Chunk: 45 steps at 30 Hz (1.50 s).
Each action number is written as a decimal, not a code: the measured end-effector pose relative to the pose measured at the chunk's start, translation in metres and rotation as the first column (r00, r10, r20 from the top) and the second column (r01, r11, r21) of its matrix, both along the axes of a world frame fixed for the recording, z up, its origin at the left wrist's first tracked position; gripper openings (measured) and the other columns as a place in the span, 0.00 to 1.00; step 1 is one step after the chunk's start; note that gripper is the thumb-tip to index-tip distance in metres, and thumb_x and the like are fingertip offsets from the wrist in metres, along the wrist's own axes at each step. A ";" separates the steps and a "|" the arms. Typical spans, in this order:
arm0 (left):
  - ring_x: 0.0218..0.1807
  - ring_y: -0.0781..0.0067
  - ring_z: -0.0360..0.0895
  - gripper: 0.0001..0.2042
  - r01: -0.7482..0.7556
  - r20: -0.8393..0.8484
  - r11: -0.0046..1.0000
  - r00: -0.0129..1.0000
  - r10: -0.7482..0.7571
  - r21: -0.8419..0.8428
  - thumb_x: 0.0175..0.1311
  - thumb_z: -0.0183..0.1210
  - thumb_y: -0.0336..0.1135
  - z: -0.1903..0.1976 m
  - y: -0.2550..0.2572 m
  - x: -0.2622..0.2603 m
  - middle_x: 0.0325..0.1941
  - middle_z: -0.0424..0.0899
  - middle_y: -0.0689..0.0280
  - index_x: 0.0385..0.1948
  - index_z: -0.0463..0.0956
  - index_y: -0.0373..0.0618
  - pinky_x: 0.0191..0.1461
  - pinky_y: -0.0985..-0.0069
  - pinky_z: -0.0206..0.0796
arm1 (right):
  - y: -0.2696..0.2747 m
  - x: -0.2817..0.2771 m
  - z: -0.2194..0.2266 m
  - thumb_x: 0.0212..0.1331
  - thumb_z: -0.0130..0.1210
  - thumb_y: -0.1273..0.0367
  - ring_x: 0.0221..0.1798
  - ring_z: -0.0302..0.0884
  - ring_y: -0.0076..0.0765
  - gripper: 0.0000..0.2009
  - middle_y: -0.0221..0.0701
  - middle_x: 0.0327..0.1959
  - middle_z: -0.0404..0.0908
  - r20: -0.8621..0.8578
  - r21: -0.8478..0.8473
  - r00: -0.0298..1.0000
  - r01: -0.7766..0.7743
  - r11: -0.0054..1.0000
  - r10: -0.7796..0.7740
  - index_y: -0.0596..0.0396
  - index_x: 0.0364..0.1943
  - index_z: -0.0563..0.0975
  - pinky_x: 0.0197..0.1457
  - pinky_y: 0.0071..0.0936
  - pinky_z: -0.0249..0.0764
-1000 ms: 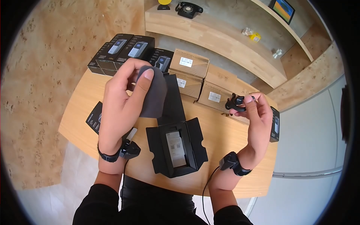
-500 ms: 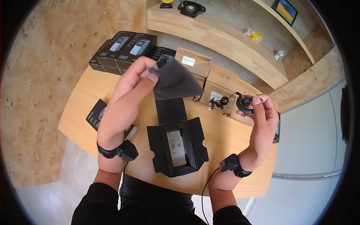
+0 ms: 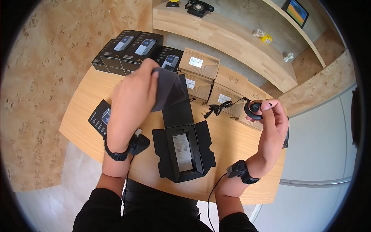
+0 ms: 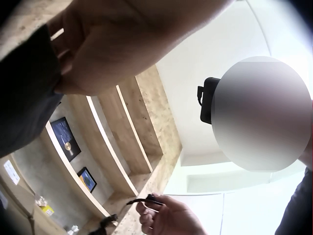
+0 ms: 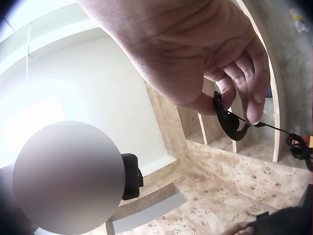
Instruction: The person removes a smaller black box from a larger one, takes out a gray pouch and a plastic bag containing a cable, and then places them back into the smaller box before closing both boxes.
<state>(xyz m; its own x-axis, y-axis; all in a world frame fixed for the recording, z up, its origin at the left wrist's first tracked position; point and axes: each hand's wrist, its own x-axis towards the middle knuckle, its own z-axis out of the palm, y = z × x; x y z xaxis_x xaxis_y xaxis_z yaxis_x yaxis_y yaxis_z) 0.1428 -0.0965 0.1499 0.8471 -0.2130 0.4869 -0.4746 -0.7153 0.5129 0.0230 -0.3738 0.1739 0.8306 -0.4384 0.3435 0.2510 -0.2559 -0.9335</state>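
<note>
The left hand [image 3: 133,98] pinches a dark grey cloth pouch [image 3: 169,91] above the raised lid of an open black box [image 3: 205,141]. In the left wrist view the pouch [image 4: 27,93] hangs from the fingers of the left hand [image 4: 112,44]. The right hand [image 3: 273,129] pinches a black ear-hook earpiece [image 3: 253,110] between thumb and fingers, and its bundled cable [image 3: 219,109] dangles to the left. The right wrist view shows the earpiece [image 5: 227,120] beneath the fingertips of the right hand [image 5: 195,58]. A white printed leaflet [image 3: 182,154] lies inside the box.
Several black product boxes [image 3: 141,48] are stacked at the back left of the table [image 3: 83,98]. Brown cartons [image 3: 201,63] stand along the back. Another black box [image 3: 99,116] lies left of the left forearm. A shelf [image 3: 228,36] holds a black telephone [image 3: 199,7].
The left hand has turned over, back side up, and the pouch has swung about beneath it. The right hand has moved slightly right, and the earpiece's cable now hangs out to its left.
</note>
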 end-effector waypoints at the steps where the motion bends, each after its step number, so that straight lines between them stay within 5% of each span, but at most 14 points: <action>1: 0.38 0.38 0.82 0.06 0.067 -0.020 0.996 0.997 -0.068 -0.066 0.78 0.54 0.32 0.002 -0.005 -0.004 0.31 0.83 0.47 0.49 0.76 0.46 0.38 0.57 0.72 | 0.000 0.000 0.000 0.77 0.57 0.64 0.35 0.77 0.26 0.11 0.33 0.36 0.85 0.005 -0.004 1.000 0.000 1.000 0.000 0.56 0.37 0.77 0.42 0.30 0.79; 6: 0.33 0.60 0.84 0.07 0.418 -0.128 0.822 0.859 -0.496 -0.386 0.79 0.51 0.30 0.007 -0.025 -0.026 0.34 0.85 0.54 0.52 0.74 0.42 0.39 0.68 0.71 | 0.000 -0.002 -0.001 0.77 0.56 0.65 0.35 0.77 0.26 0.10 0.34 0.37 0.86 0.020 0.020 1.000 0.023 1.000 -0.023 0.56 0.38 0.77 0.42 0.29 0.78; 7: 0.38 0.78 0.80 0.07 0.480 -0.129 0.744 0.795 -0.593 -0.466 0.78 0.51 0.28 0.007 -0.028 -0.029 0.40 0.85 0.61 0.52 0.73 0.40 0.44 0.75 0.69 | -0.001 -0.002 -0.001 0.77 0.56 0.65 0.35 0.77 0.26 0.10 0.34 0.37 0.86 0.026 0.021 0.999 0.025 0.999 -0.026 0.56 0.38 0.77 0.43 0.29 0.78; 11: 0.48 0.83 0.78 0.07 0.337 -0.141 0.335 0.488 -0.862 -0.880 0.78 0.52 0.28 0.022 -0.023 -0.044 0.47 0.85 0.67 0.52 0.73 0.41 0.54 0.83 0.67 | -0.004 -0.003 0.000 0.78 0.55 0.65 0.35 0.77 0.27 0.10 0.34 0.37 0.86 0.043 0.036 0.999 0.022 0.999 -0.023 0.56 0.38 0.77 0.43 0.28 0.77; 15: 0.50 0.83 0.79 0.07 0.230 -0.187 0.346 0.518 -0.835 -0.909 0.80 0.50 0.29 0.008 -0.025 -0.022 0.46 0.84 0.70 0.52 0.73 0.40 0.57 0.81 0.69 | -0.006 -0.005 0.000 0.78 0.55 0.65 0.34 0.77 0.27 0.10 0.35 0.37 0.86 0.067 0.037 0.997 0.021 0.999 -0.023 0.56 0.39 0.77 0.43 0.28 0.76; 18: 0.42 0.63 0.87 0.07 0.414 -0.135 0.685 0.791 -0.597 -0.600 0.80 0.52 0.30 -0.018 -0.022 0.002 0.40 0.88 0.56 0.53 0.71 0.42 0.48 0.68 0.76 | -0.008 -0.004 -0.002 0.78 0.55 0.65 0.35 0.77 0.27 0.10 0.35 0.38 0.86 0.075 0.039 0.997 0.023 0.999 -0.026 0.56 0.39 0.77 0.43 0.28 0.76; 21: 0.40 0.44 0.86 0.06 0.098 -0.103 0.984 0.988 -0.114 -0.150 0.78 0.52 0.31 -0.011 -0.022 0.001 0.37 0.87 0.50 0.50 0.71 0.44 0.43 0.55 0.76 | -0.009 -0.005 -0.003 0.78 0.55 0.65 0.35 0.77 0.27 0.10 0.35 0.38 0.86 0.087 0.038 0.996 -0.001 0.999 -0.002 0.56 0.39 0.77 0.43 0.28 0.76; 27: 0.38 0.41 0.85 0.06 -0.166 0.024 0.986 0.986 0.166 0.008 0.78 0.51 0.34 -0.013 -0.013 0.009 0.34 0.87 0.49 0.49 0.72 0.46 0.39 0.50 0.75 | -0.008 -0.005 -0.002 0.78 0.55 0.66 0.35 0.76 0.26 0.09 0.32 0.36 0.84 0.091 0.031 0.996 -0.010 0.999 0.007 0.56 0.38 0.77 0.42 0.28 0.76; 31: 0.39 0.41 0.85 0.06 -0.046 -0.015 0.998 0.999 0.046 -0.039 0.78 0.51 0.33 -0.011 -0.012 0.010 0.35 0.87 0.50 0.49 0.72 0.45 0.39 0.50 0.75 | -0.008 -0.005 -0.001 0.78 0.55 0.66 0.35 0.76 0.26 0.09 0.31 0.35 0.83 0.083 0.032 0.997 0.005 0.999 -0.008 0.56 0.38 0.76 0.42 0.27 0.75; 36: 0.39 0.44 0.87 0.09 0.340 -0.007 0.854 0.928 -0.372 -0.394 0.77 0.53 0.27 0.003 -0.023 -0.014 0.36 0.88 0.50 0.54 0.71 0.43 0.41 0.60 0.76 | -0.006 -0.006 0.001 0.77 0.56 0.66 0.34 0.77 0.27 0.09 0.31 0.34 0.83 0.090 0.049 0.995 0.029 0.998 -0.033 0.57 0.38 0.77 0.42 0.27 0.76; 37: 0.38 0.52 0.88 0.10 0.421 0.021 0.727 0.872 -0.490 -0.542 0.77 0.54 0.25 0.002 -0.026 -0.015 0.36 0.89 0.54 0.55 0.71 0.42 0.44 0.67 0.76 | -0.006 -0.006 0.001 0.76 0.58 0.67 0.33 0.77 0.26 0.09 0.32 0.34 0.83 0.105 0.063 0.994 0.023 0.998 -0.029 0.58 0.38 0.77 0.41 0.27 0.77; 40: 0.45 0.87 0.81 0.07 0.215 -0.069 0.325 0.730 -0.680 -0.921 0.81 0.50 0.25 0.015 -0.028 -0.030 0.39 0.87 0.69 0.54 0.73 0.42 0.46 0.80 0.72 | -0.005 -0.007 0.001 0.75 0.59 0.67 0.33 0.78 0.26 0.10 0.32 0.33 0.84 0.131 0.081 0.991 0.023 0.996 -0.034 0.59 0.37 0.78 0.40 0.27 0.78; 43: 0.43 0.78 0.84 0.08 0.144 -0.242 0.576 0.807 -0.539 -0.805 0.80 0.53 0.27 -0.005 -0.013 0.002 0.43 0.89 0.64 0.55 0.73 0.42 0.45 0.76 0.74 | -0.006 -0.008 0.001 0.77 0.56 0.67 0.33 0.77 0.28 0.09 0.32 0.35 0.83 0.118 0.057 0.993 0.017 0.998 -0.023 0.57 0.38 0.77 0.42 0.28 0.76; 45: 0.45 0.60 0.86 0.10 -0.017 -0.233 0.950 0.971 -0.059 -0.313 0.76 0.58 0.31 -0.017 -0.010 0.014 0.42 0.88 0.54 0.54 0.74 0.40 0.45 0.68 0.76 | -0.006 -0.009 0.001 0.78 0.55 0.66 0.33 0.76 0.28 0.09 0.32 0.35 0.83 0.105 0.044 0.994 0.013 0.999 -0.017 0.56 0.39 0.76 0.43 0.28 0.76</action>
